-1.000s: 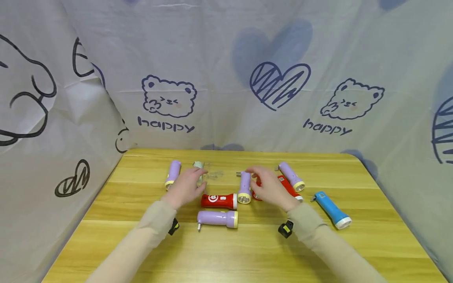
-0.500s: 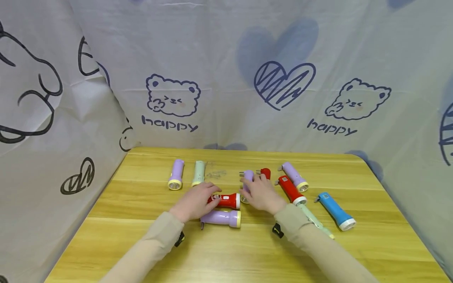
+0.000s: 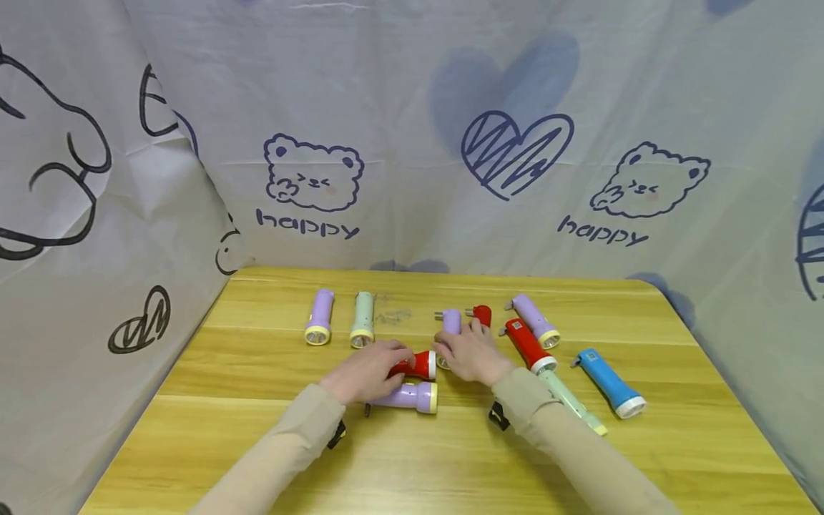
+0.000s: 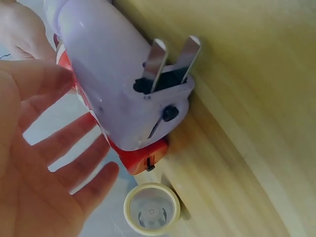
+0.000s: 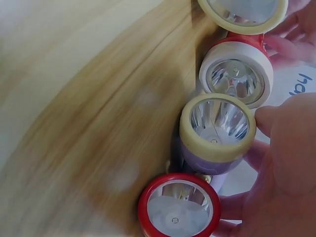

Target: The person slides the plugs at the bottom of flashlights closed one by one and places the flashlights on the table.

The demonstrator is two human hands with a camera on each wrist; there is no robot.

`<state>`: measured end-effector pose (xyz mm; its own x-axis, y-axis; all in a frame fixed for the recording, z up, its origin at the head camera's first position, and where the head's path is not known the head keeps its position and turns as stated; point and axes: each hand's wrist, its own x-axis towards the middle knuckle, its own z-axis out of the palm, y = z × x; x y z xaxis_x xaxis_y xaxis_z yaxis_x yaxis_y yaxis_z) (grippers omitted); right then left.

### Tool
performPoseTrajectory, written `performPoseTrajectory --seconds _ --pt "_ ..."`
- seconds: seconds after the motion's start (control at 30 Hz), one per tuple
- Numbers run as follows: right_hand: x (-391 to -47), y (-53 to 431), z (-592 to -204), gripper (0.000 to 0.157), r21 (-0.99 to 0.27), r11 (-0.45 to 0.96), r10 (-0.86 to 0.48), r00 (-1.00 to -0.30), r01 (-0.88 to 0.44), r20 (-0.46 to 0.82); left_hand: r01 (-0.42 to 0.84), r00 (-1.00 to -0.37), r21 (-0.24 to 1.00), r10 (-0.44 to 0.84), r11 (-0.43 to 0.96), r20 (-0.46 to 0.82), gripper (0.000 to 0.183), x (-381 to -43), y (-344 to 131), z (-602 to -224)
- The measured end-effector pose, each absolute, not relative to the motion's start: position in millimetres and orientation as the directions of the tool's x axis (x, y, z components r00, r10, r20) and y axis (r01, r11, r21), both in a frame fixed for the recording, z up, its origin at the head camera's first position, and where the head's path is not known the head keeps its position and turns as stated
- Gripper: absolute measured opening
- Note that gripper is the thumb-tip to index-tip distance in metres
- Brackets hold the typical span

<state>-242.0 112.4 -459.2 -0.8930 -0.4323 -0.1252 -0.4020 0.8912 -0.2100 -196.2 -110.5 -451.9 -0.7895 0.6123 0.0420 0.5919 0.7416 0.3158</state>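
Observation:
My left hand [image 3: 376, 372] is over a red flashlight [image 3: 423, 365] with a white head, fingertips at its body. In the left wrist view its fingers spread out fairly straight beside the red body. Just in front lies a purple flashlight [image 4: 108, 69] with two metal plug prongs out. With bent thumb and fingers, my right hand [image 3: 473, 350] pinches another purple flashlight [image 3: 452, 322], its thumb at the cream rim [image 5: 217, 150]. A red-rimmed flashlight [image 5: 180, 212] lies right beside it, under the other fingers and partly hidden.
At the back left lie a purple flashlight [image 3: 320, 315] and a pale green one [image 3: 363, 318]. On the right are a purple [image 3: 534, 318], a red [image 3: 526, 343], a pale green [image 3: 573, 400] and a blue flashlight [image 3: 608, 383]. A printed cloth [image 3: 412, 214] hangs behind the wooden table [image 3: 412, 472].
My left hand has come down from near the pale green flashlight to the red one. The right hand has shifted left onto the purple flashlight. The view has turned slightly left.

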Motion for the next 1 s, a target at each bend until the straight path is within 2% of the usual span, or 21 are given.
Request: performPoseTrajectory --seconds 0.2,0.53,0.83,1.0 --pt "-241 113 -459 0.045 -0.212 0.891 -0.434 -0.891 -0.402 -0.130 0.598 -0.777 0.313 0.629 0.738 0.003 0.013 -196 -110 -452" --pt "-238 116 -461 0.040 -0.223 0.875 -0.456 -0.887 -0.430 -0.075 0.590 -0.772 0.321 0.634 0.741 -0.043 0.013 -192 -112 -448" --pt "-239 120 -467 0.036 -0.327 0.855 -0.424 -0.906 -0.403 0.008 0.622 -0.749 0.286 0.660 0.729 -0.052 0.015 -181 -112 -446" --pt "-238 121 -467 0.039 -0.381 0.831 -0.410 -0.909 -0.405 0.073 0.628 -0.745 0.282 0.665 0.725 -0.052 0.015 -176 -112 -448"
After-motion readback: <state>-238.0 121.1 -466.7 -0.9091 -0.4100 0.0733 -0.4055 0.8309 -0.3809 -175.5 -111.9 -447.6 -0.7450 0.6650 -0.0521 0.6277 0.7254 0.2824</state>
